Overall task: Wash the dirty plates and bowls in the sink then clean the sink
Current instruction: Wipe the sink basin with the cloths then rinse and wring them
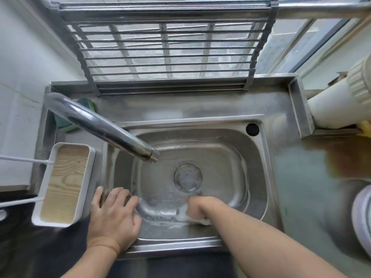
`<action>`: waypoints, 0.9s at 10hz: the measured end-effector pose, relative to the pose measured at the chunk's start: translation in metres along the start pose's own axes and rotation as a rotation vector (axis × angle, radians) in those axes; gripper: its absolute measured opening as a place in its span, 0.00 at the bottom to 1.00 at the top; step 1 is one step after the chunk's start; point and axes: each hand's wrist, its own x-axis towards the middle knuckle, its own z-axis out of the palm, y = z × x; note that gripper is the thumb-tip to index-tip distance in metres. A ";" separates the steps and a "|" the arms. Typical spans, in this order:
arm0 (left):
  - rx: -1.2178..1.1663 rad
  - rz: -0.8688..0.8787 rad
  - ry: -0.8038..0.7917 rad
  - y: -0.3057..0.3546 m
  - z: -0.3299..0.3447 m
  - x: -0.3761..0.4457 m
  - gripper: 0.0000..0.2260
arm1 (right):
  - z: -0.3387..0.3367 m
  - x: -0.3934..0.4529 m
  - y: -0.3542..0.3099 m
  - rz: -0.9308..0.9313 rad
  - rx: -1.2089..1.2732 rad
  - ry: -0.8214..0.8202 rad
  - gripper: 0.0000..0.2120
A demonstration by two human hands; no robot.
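No dishes remained in the sink (251, 157); right hand (197, 205) gripped a soapy sponge (186, 216) scrubbing lower centre, left hand (112, 213) spread on the rim, rinse pending.

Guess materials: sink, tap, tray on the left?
Sink: likely stainless steel, brushed; grey sheen with soft reflections. Tap: polished metal, probably chrome-plated; mirror-like highlights. Tray: white rim looks like plastic, matte; the floor shows wood grain, real or printed I cannot tell.

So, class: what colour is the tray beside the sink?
White tray with a pale wood-grain base; head view.
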 end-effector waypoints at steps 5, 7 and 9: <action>0.018 -0.021 -0.082 -0.008 -0.004 -0.006 0.19 | -0.003 -0.106 -0.029 -0.281 0.376 -0.064 0.05; -0.319 -0.023 -0.102 0.028 -0.024 0.023 0.36 | -0.018 -0.118 -0.008 -0.537 -0.055 0.280 0.09; -0.787 0.190 -0.244 0.094 -0.036 0.082 0.38 | -0.040 -0.167 -0.026 -0.764 0.662 0.193 0.07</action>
